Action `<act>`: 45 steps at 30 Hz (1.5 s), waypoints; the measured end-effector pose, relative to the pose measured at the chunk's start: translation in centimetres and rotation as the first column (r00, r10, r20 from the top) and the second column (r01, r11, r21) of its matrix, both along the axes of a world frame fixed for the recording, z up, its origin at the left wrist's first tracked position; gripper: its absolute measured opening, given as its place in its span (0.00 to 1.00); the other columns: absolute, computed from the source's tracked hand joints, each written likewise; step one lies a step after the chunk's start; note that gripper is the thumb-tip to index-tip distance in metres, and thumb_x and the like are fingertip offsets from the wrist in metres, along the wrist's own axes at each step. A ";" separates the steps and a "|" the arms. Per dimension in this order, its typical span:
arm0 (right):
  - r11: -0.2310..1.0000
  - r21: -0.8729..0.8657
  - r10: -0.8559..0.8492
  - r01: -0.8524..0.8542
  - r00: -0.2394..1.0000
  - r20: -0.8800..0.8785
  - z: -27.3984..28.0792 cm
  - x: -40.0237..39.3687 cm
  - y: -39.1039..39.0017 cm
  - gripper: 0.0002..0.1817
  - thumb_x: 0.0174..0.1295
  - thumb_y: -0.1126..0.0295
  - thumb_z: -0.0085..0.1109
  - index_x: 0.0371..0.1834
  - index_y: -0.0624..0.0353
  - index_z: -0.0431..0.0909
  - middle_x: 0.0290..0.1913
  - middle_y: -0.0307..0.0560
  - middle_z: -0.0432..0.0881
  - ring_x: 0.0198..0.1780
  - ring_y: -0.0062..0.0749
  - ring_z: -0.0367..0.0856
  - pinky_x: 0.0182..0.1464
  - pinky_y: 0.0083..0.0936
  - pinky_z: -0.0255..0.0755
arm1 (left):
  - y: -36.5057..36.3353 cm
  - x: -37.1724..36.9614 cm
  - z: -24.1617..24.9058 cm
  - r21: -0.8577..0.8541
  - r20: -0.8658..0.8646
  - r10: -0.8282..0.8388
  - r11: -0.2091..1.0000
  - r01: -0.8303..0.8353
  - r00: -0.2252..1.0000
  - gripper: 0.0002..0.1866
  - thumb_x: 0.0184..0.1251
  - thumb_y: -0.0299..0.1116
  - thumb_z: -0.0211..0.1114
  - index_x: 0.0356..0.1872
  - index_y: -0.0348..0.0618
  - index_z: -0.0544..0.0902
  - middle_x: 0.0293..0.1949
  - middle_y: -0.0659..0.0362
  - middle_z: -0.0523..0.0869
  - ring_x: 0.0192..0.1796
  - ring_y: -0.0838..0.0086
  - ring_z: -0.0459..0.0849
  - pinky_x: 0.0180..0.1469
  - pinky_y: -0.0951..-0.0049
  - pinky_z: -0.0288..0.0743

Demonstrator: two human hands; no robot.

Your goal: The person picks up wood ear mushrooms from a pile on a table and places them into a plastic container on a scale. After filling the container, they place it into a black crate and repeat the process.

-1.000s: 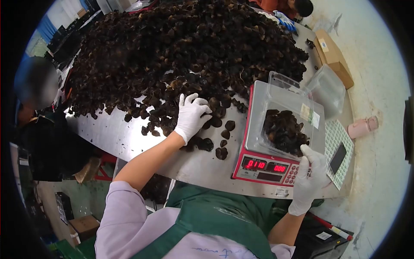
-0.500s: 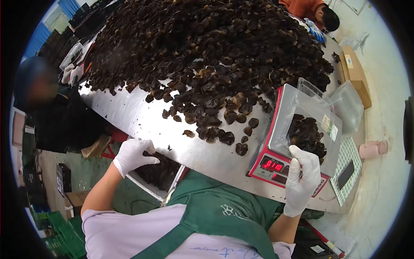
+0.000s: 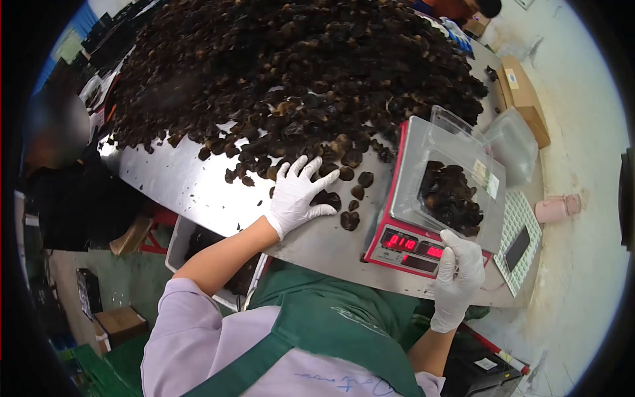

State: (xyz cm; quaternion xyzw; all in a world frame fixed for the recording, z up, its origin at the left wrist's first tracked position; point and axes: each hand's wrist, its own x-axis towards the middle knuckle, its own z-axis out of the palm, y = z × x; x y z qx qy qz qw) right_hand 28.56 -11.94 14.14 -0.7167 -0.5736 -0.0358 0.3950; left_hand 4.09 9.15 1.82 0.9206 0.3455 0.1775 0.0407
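My left hand (image 3: 297,197), in a white glove, lies spread with its fingers apart over loose dark wood ear mushrooms (image 3: 350,220) at the near edge of the pile. My right hand (image 3: 458,281), gloved too, is curled at the front edge of a red and grey digital scale (image 3: 407,192). Its thumb and fingers are bent together, and whatever they may hold is hidden. On the scale a clear plastic tray (image 3: 488,177) carries a clump of mushrooms (image 3: 452,198). The red display (image 3: 401,241) reads 0.110.
A large mushroom pile (image 3: 297,73) covers the back of the metal table (image 3: 218,192). Right of the scale are a clear container (image 3: 512,145), a cardboard box (image 3: 524,99), a phone (image 3: 517,249) and a pink cup (image 3: 557,209). A white bin (image 3: 180,245) stands below the table edge; a co-worker (image 3: 86,192) is left.
My left hand has moved from above the bin up and right onto the loose mushrooms, its fingers spreading. My right hand has drawn slightly back from the tray. The view has shifted a little.
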 end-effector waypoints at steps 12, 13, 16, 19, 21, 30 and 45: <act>0.992 0.118 -0.058 0.052 0.997 0.047 -1.3 2.7 -1.7 0.12 0.61 0.75 0.68 0.49 0.53 0.86 0.35 0.41 0.82 0.35 0.40 0.78 0.41 0.36 0.71 | 0.3 0.1 -0.2 0.031 -0.008 -0.016 0.999 0.016 1.000 0.33 0.53 0.54 0.77 0.62 0.58 0.83 0.70 0.48 0.74 0.74 0.44 0.65 0.74 0.45 0.58; 0.991 0.120 -0.061 0.057 0.998 0.034 -1.4 2.9 -2.0 0.12 0.62 0.75 0.68 0.49 0.53 0.86 0.35 0.41 0.82 0.35 0.39 0.78 0.41 0.37 0.71 | 0.5 0.1 -0.3 -0.024 0.004 -0.074 0.997 0.074 0.997 0.37 0.53 0.56 0.77 0.66 0.58 0.81 0.71 0.47 0.73 0.73 0.42 0.67 0.72 0.45 0.61; 0.991 0.097 -0.090 0.091 0.996 -0.022 -1.8 3.4 -2.7 0.12 0.62 0.74 0.67 0.48 0.53 0.86 0.35 0.41 0.82 0.34 0.40 0.78 0.40 0.37 0.70 | 0.1 0.3 -0.3 -0.043 0.072 -0.167 0.985 0.170 0.983 0.24 0.53 0.41 0.77 0.54 0.55 0.87 0.54 0.53 0.83 0.55 0.53 0.82 0.52 0.57 0.80; 0.984 0.139 -0.118 0.113 0.993 0.026 -1.9 3.9 -3.1 0.11 0.62 0.74 0.67 0.48 0.53 0.86 0.34 0.41 0.82 0.34 0.39 0.78 0.40 0.36 0.70 | 0.4 0.5 -0.7 0.036 0.182 -0.178 0.984 0.175 0.967 0.17 0.51 0.28 0.75 0.45 0.50 0.89 0.43 0.57 0.85 0.45 0.59 0.85 0.45 0.63 0.81; 0.981 0.143 -0.138 0.134 0.990 0.024 -1.7 4.3 -3.8 0.11 0.62 0.74 0.67 0.48 0.53 0.86 0.34 0.41 0.82 0.34 0.39 0.78 0.40 0.36 0.70 | 0.5 1.2 0.4 0.011 0.333 -0.138 0.990 0.143 0.933 0.15 0.52 0.21 0.75 0.43 0.45 0.89 0.39 0.56 0.86 0.43 0.61 0.85 0.45 0.66 0.80; 0.974 0.160 -0.165 0.162 0.986 0.005 -1.8 5.3 -4.1 0.12 0.63 0.75 0.66 0.50 0.53 0.85 0.34 0.40 0.82 0.34 0.38 0.77 0.39 0.35 0.69 | -2.8 14.8 15.0 0.176 0.528 -0.470 0.875 0.450 0.707 0.20 0.46 0.20 0.77 0.43 0.50 0.91 0.44 0.58 0.87 0.46 0.61 0.85 0.49 0.65 0.80; 0.964 0.169 -0.215 0.208 0.976 0.026 -2.0 7.4 -5.2 0.12 0.62 0.77 0.66 0.49 0.54 0.86 0.35 0.42 0.82 0.35 0.38 0.78 0.40 0.35 0.72 | -1.5 10.8 13.0 -0.256 0.581 -0.237 0.855 0.451 0.779 0.17 0.67 0.34 0.71 0.55 0.41 0.86 0.57 0.51 0.84 0.61 0.61 0.80 0.65 0.63 0.72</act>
